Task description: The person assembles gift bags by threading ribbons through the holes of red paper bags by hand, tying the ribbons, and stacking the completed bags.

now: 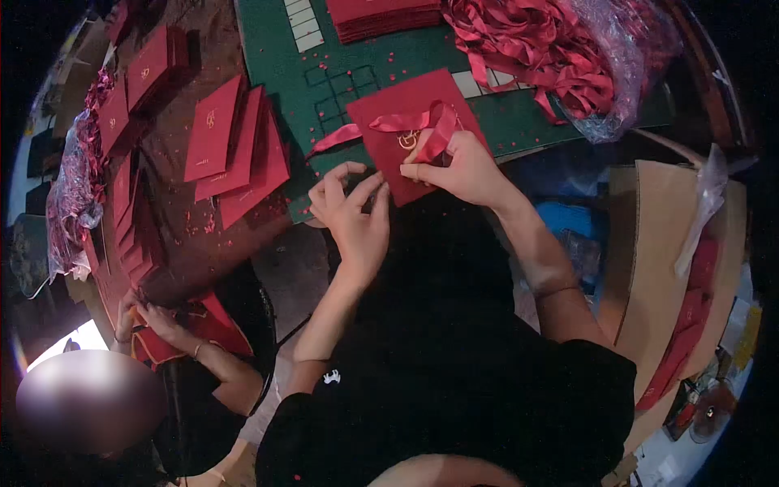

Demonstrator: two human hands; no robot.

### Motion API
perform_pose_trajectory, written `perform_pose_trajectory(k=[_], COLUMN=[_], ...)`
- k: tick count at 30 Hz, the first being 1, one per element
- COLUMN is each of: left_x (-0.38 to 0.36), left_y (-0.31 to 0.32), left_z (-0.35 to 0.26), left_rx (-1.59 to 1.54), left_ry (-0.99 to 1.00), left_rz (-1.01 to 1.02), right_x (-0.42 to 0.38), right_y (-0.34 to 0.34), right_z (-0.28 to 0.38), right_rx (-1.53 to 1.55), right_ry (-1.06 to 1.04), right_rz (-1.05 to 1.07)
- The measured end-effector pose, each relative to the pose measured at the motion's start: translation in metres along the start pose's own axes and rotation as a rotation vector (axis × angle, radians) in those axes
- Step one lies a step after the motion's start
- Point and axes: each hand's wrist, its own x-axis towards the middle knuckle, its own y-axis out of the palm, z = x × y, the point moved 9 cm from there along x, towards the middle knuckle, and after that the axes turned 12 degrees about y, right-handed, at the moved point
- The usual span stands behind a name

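Observation:
A red paper bag or folder (pixel 377 150) with a gold emblem lies tilted in front of me on the green mat (pixel 276 49). A red ribbon (pixel 398 122) runs across its upper part, and one end trails off past the left edge. My right hand (pixel 466 170) is closed over the bag, pinching a loop of that ribbon between thumb and fingers. At the bag's lower left edge is my left hand (pixel 353 215), its fingers bent but apart, with the fingertips close to or touching the edge.
Red bags (pixel 219 134) lie fanned at left. A red stack (pixel 385 20) and a heap of ribbon (pixel 535 49) in clear plastic sit at the back. At right stands a cardboard box (pixel 653 219) holding red items. A co-worker's hands (pixel 154 316) handle a red piece at lower left.

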Motion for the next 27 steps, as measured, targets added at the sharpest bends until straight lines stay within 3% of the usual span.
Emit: perform_pose_trajectory(k=[13, 16, 21, 25, 27], left_x=[0.000, 0.001, 0.005, 0.011, 0.010], left_y=[0.002, 0.001, 0.000, -0.001, 0.000], left_z=[0.000, -0.003, -0.011, -0.016, -0.011], left_rx=[-0.054, -0.046, -0.028, -0.002, -0.090], left_ry=[0.048, 0.063, 0.193, 0.281, 0.342], left_rz=[-0.014, -0.010, 0.014, 0.049, 0.035], right_x=[-0.004, 0.000, 0.010, 0.013, 0.012], right_y=[0.005, 0.006, 0.005, 0.013, 0.010], right_z=[0.012, 0.005, 0.002, -0.007, 0.000], right_rx=[-0.272, -0.238, -0.154, 0.057, -0.086], right_ry=[-0.187, -0.099, -0.120, 0.054, -0.021], right_rz=[-0.170, -0.144, -0.078, 0.099, 0.082])
